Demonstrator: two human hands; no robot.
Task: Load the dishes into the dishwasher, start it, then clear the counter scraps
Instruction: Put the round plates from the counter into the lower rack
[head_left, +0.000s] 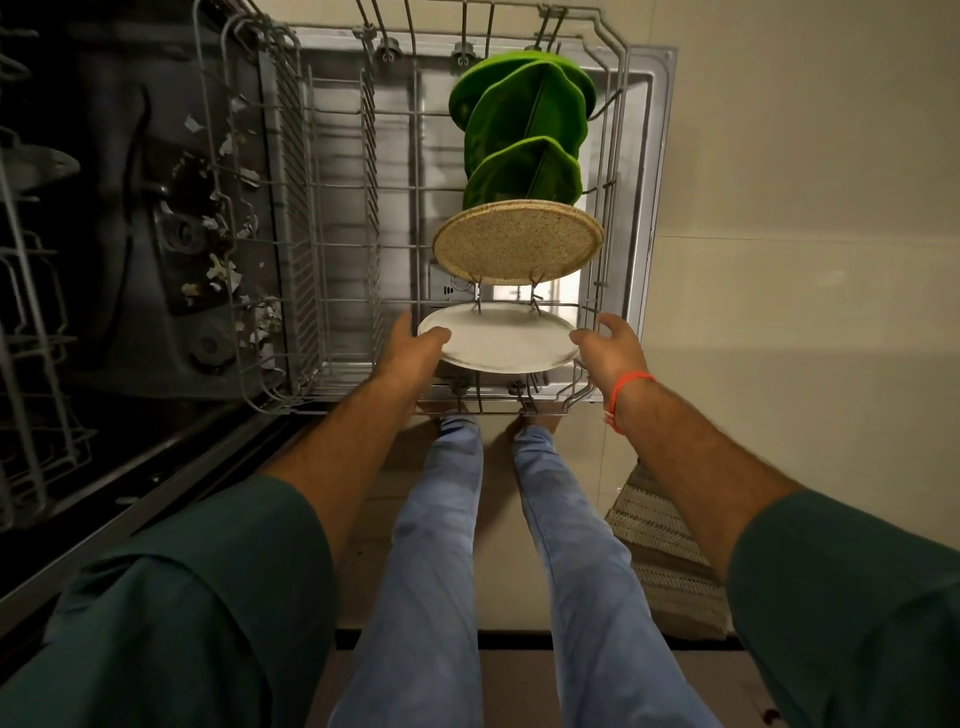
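- one wide-angle view from the person's head, looking steeply down and forward.
- close in: both forearms reach out from the bottom corners toward the pulled-out dishwasher rack (332, 249) ahead.
- legs and floor (779, 260) lie straight below; edges bend.

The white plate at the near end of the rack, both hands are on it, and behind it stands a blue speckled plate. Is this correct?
Not quite. The head view shows the plate behind the white plate is tan speckled, not blue. The rest holds: the left hand and right hand are at its edges.
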